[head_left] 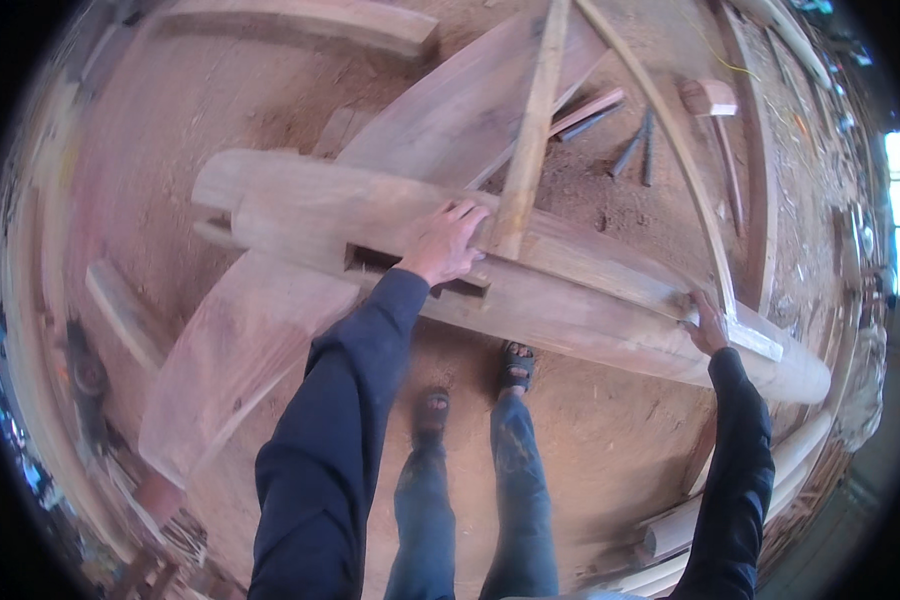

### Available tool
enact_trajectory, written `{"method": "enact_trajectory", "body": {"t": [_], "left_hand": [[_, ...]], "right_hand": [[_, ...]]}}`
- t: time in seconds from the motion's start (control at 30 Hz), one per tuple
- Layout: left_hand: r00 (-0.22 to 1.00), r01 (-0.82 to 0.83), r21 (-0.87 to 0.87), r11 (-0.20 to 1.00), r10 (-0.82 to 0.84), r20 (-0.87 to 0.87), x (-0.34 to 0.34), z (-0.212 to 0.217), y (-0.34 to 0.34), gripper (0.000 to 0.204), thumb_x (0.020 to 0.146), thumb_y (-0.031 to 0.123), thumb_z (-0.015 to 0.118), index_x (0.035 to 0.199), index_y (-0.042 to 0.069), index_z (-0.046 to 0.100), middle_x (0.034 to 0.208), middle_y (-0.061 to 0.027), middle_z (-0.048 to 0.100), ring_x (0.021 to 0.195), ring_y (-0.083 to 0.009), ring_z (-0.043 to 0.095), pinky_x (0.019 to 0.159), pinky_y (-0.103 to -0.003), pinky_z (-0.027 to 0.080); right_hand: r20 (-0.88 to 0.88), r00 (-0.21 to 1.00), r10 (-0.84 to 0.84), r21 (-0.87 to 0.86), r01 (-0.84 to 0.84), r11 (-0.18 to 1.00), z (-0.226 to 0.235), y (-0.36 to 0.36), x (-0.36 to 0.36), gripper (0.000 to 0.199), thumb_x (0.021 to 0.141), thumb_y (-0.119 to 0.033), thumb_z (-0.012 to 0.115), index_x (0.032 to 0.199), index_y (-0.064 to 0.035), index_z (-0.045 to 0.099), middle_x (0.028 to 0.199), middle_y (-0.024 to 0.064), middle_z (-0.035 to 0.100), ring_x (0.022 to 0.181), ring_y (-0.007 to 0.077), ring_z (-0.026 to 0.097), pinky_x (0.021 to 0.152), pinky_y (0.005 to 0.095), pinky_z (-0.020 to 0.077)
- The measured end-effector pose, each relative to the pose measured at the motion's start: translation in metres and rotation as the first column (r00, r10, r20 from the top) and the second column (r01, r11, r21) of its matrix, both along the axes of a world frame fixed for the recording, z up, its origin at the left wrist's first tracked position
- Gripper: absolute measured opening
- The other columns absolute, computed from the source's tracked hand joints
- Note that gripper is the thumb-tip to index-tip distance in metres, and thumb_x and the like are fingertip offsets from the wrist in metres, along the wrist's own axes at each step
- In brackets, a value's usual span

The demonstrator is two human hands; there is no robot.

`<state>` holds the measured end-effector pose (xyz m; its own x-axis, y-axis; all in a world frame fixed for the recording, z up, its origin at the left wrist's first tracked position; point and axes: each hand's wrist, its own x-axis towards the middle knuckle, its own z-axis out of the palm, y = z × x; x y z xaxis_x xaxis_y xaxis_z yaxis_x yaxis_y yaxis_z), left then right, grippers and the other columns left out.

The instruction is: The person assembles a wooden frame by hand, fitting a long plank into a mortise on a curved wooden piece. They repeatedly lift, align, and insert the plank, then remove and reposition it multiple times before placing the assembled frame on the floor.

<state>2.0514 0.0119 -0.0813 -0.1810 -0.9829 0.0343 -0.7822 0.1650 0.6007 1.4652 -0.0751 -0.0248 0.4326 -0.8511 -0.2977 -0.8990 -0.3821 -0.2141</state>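
Note:
A long, rounded wooden beam [570, 335] lies across in front of me, with dark rectangular mortises cut near its middle and a groove running to the right. My left hand [448, 243] rests over the beam beside the mortises, fingers spread over its top and thumb near the foot of a straight wooden strip [530, 140]. Farther right, my right hand [708, 325] has its fingers bent around a whitish flat strip [758, 338] along the groove; the hand hides part of it. A thin curved wooden strip [678, 135] comes down to that whitish piece.
Broad planks [460, 100] stick out beyond the beam, and another wide plank [250, 350] slants toward me at left. A wooden mallet [710, 98] and dark metal rods [632, 150] lie on the dirt floor. More timbers [785, 460] are stacked at right.

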Motion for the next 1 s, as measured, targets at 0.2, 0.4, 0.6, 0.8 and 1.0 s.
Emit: {"method": "enact_trajectory", "body": {"t": [0.2, 0.4, 0.6, 0.8, 1.0], "left_hand": [[0.999, -0.040, 0.040, 0.998, 0.039, 0.024, -0.001, 0.003, 0.005, 0.068, 0.080, 0.020, 0.086, 0.141, 0.009, 0.059, 0.133, -0.0111, 0.063, 0.121, -0.0372, 0.061, 0.101, -0.047, 0.053], [0.997, 0.006, 0.042, 0.999, -0.009, 0.075, -0.008, 0.010, -0.004, 0.067, 0.081, 0.019, 0.086, 0.141, 0.007, 0.059, 0.133, -0.0107, 0.063, 0.122, -0.0379, 0.061, 0.103, -0.048, 0.053], [0.996, -0.036, 0.088, 0.995, 0.029, 0.084, -0.006, 0.002, -0.003, 0.068, 0.079, 0.023, 0.086, 0.141, 0.011, 0.059, 0.135, -0.0062, 0.063, 0.126, -0.0357, 0.060, 0.103, -0.047, 0.054], [0.994, -0.026, 0.003, 1.000, 0.026, 0.104, -0.007, -0.010, 0.001, 0.066, 0.082, 0.021, 0.086, 0.141, 0.010, 0.059, 0.136, -0.0086, 0.064, 0.125, -0.0382, 0.061, 0.103, -0.049, 0.054], [0.994, -0.057, 0.086, 0.995, 0.048, 0.100, -0.011, -0.002, -0.005, 0.067, 0.081, 0.021, 0.086, 0.141, 0.011, 0.059, 0.136, -0.0060, 0.063, 0.125, -0.0356, 0.060, 0.101, -0.049, 0.054]], "right_hand": [[-0.011, 1.000, 0.019, -0.057, -0.020, 0.998, -0.002, -0.001, 0.003, 0.063, 0.073, -0.006, 0.085, 0.130, -0.0093, 0.058, 0.123, 0.0157, 0.063, 0.123, 0.0425, 0.060, 0.102, 0.0499, 0.0485], [-0.016, 0.999, -0.036, -0.046, 0.036, 0.998, -0.001, 0.003, -0.009, 0.068, 0.071, -0.004, 0.087, 0.133, -0.0092, 0.058, 0.126, 0.0149, 0.065, 0.124, 0.0408, 0.062, 0.103, 0.0486, 0.0496], [-0.014, 1.000, -0.008, -0.026, 0.007, 1.000, -0.005, -0.002, -0.003, 0.066, 0.072, -0.001, 0.084, 0.132, -0.0087, 0.058, 0.126, 0.0166, 0.064, 0.124, 0.0431, 0.060, 0.104, 0.0503, 0.0478], [-0.067, 0.998, -0.006, -0.008, 0.005, 1.000, 0.005, 0.002, 0.004, 0.066, 0.072, -0.001, 0.084, 0.132, -0.0086, 0.058, 0.125, 0.0167, 0.065, 0.124, 0.0433, 0.060, 0.104, 0.0502, 0.0482], [-0.118, 0.993, 0.001, -0.031, -0.005, 1.000, -0.001, 0.000, 0.001, 0.067, 0.072, 0.000, 0.084, 0.133, -0.0088, 0.057, 0.127, 0.0167, 0.064, 0.124, 0.0435, 0.060, 0.103, 0.0509, 0.0493]]}}
